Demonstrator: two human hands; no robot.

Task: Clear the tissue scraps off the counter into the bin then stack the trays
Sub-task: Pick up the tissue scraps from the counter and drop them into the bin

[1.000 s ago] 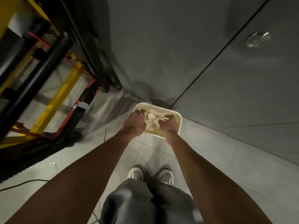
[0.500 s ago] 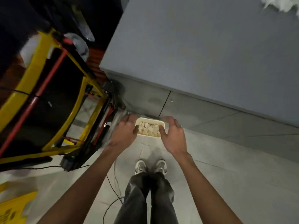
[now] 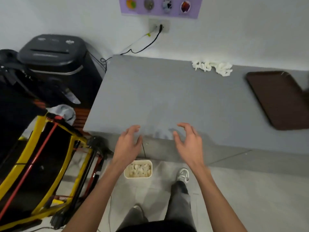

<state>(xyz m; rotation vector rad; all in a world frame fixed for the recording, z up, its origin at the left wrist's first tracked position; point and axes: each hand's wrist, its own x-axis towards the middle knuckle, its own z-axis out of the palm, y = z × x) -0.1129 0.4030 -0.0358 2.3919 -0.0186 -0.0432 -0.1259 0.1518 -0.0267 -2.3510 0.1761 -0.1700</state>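
The dark brown flat plastic tray [image 3: 277, 97] runs off the right edge, so I can't see its full length. A dark smear [image 3: 306, 91] crosses it there, and I can't identify it. The purple wall poster [image 3: 158, 7] is cropped at the top, its four pictures too blurred to read. My left forearm [image 3: 108, 178] covers one corner of the cream rectangular plastic bin [image 3: 151, 171].

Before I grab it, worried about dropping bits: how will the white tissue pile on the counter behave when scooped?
The tissue pile looks like loose crumpled shreds, so probably very light and floppy. Being many separate bits, it will likely shed pieces unless cupped. It should slide easily on the smooth counter.
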